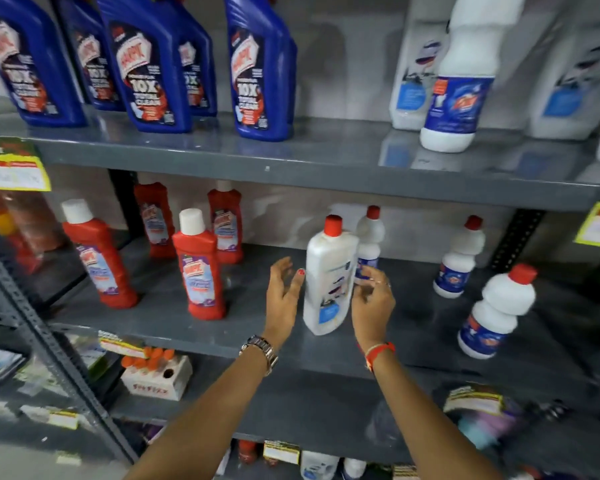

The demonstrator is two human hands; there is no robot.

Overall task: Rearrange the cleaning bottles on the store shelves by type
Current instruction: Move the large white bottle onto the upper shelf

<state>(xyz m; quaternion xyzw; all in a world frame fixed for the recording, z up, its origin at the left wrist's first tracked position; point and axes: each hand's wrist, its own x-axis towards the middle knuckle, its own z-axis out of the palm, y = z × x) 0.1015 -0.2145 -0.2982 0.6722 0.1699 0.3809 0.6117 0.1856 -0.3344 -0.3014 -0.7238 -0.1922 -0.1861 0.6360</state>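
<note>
A white flat bottle with a red cap (pixel 329 271) stands on the middle shelf (pixel 250 341). My right hand (pixel 373 303) curls its fingers on the bottle's right edge. My left hand (pixel 284 292) hovers just left of it, fingers spread, holding nothing. Several red bottles with white caps (pixel 201 268) stand to the left on the same shelf. Round white bottles with red caps (pixel 492 313) stand to the right, one (pixel 369 240) right behind the held bottle. The top shelf carries blue bottles (pixel 260 71) on the left and white bottles (pixel 461 81) on the right.
Yellow price tags (pixel 14 168) hang from the shelf edges. A white carton with orange caps (pixel 156 375) sits on the shelf below. A slanted metal upright (pixel 49 341) of the neighbouring rack crosses the lower left. More packets lie at the lower right (pixel 482 417).
</note>
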